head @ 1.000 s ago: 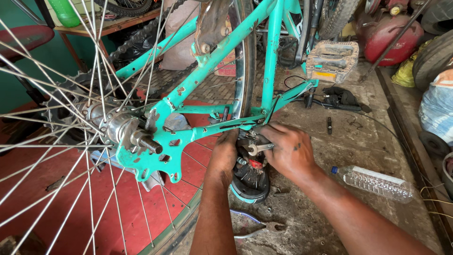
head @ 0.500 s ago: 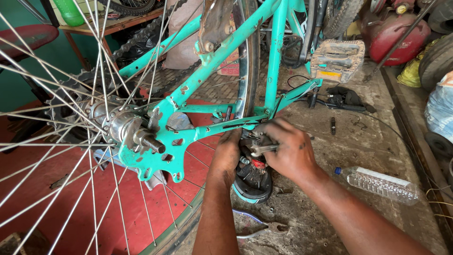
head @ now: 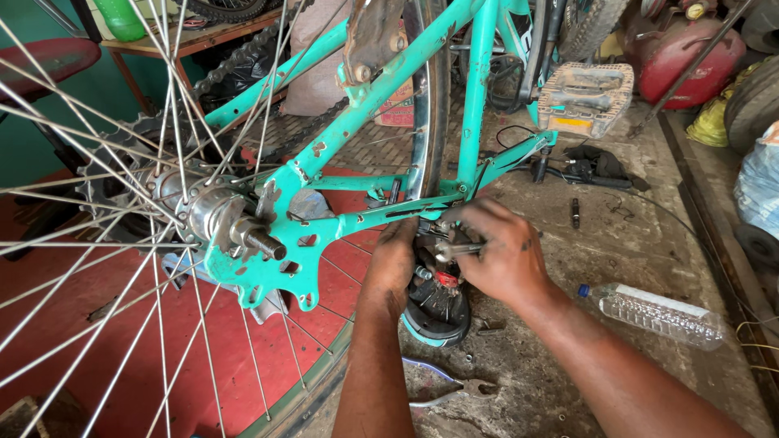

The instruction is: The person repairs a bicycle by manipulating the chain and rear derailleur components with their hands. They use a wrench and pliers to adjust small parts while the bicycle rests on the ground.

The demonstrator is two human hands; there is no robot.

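Observation:
A turquoise bicycle frame (head: 381, 105) stands upside down, its spoked rear wheel (head: 105, 268) filling the left. My left hand (head: 395, 261) presses against a small metal part under the chainstay (head: 389, 212). My right hand (head: 495, 251) grips a slim metal tool (head: 454, 249) pointed at that same part. Directly below both hands sits a black round container (head: 438, 312) with a turquoise rim, holding small parts. The rear axle (head: 256, 238) sticks out from the dropout to the left of my hands.
Pliers (head: 446, 389) lie on the concrete floor near my forearms. A clear plastic bottle (head: 653, 312) lies to the right. A pedal (head: 586, 97), a red tank (head: 686, 45), black tools (head: 580, 169) and a small black bit (head: 575, 212) are farther back.
The view has shifted slightly and moved closer. Both hands stay at the same spot under the chainstay, the right one still working the tool.

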